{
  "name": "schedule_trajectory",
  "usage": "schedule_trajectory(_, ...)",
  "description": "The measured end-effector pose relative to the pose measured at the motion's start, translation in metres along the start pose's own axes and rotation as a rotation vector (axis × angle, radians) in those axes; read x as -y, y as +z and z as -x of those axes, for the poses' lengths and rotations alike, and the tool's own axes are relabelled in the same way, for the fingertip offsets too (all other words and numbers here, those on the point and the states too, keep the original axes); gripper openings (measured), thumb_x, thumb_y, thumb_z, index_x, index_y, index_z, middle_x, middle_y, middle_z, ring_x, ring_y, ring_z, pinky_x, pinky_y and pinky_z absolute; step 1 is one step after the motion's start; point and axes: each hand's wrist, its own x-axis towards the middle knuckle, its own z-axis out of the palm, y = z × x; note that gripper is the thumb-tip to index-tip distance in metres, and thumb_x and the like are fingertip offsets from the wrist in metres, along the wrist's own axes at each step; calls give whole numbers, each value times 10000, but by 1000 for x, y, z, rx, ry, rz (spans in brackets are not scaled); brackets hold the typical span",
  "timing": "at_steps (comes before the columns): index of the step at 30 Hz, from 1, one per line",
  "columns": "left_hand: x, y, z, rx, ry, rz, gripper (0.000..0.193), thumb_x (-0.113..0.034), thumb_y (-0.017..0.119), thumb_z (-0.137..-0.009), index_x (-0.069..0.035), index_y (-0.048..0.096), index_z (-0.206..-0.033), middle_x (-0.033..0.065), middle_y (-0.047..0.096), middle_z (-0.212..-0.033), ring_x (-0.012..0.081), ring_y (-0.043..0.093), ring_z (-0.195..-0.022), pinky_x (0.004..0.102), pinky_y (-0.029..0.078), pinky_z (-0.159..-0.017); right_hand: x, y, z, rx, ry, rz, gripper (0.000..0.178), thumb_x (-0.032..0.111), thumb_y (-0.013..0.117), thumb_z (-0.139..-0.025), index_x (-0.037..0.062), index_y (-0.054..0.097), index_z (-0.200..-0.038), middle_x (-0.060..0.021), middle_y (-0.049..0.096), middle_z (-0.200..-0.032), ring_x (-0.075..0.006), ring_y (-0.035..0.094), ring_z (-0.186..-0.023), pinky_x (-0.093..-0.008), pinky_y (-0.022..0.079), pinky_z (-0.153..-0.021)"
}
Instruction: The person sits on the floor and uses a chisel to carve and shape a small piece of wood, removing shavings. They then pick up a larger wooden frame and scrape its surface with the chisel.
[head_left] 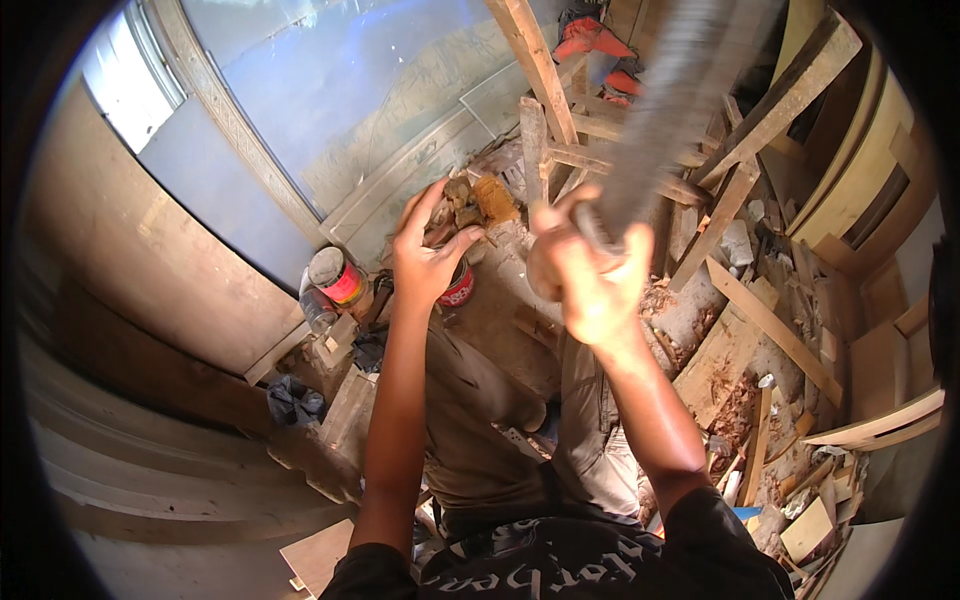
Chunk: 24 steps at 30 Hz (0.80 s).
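My left hand [428, 245] is raised with its thumb and fingers apart, and nothing shows firmly held in it. Just past its fingertips are a yellow-brown spongy block [496, 200] and some darker brown lumps [462, 203]. A red can [458, 286] stands below the hand, partly hidden by it. My right hand [600, 270] is closed around the lower end of a long grey strip-like thing [672, 110]. Motion smears this thing, which slants up to the top edge, so its kind cannot be made out. A pale rounded shape [541, 272] is beside the right hand.
A can with a red and yellow label [340, 277] stands left, near a dark plastic bag [295, 400]. A wooden frame [715, 215] rises at the right. Wood scraps and shavings [745, 400] litter the floor there. A bluish panel [350, 100] stands ahead.
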Motion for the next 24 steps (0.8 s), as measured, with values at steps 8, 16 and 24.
schedule_trajectory(8,10,-8,21,114,64,-33,679,-5,813,-751,-27,549,-1376,90,516,-1383,210,576,-1190,348,565,-908,-156,-25,73,134,570,483,235,127,646,-837,-24,560,-678,-83,556,-578,-130,469,-528,-372,402,-535)
schedule_trajectory(16,12,-41,77,137,-2,16,721,-11,816,-734,28,497,-1379,158,462,-1398,267,527,-1256,396,560,-945,-161,-29,116,383,877,27,155,144,699,-846,22,618,-898,3,566,-604,-55,483,-525,-271,379,-448)
schedule_trajectory(24,20,-60,106,72,17,5,805,-110,887,-705,19,488,-1392,191,457,-1425,294,506,-1302,416,557,-978,-187,-35,126,666,983,-175,117,117,658,-871,71,551,-877,11,480,-573,-58,434,-461,-252,345,-406)
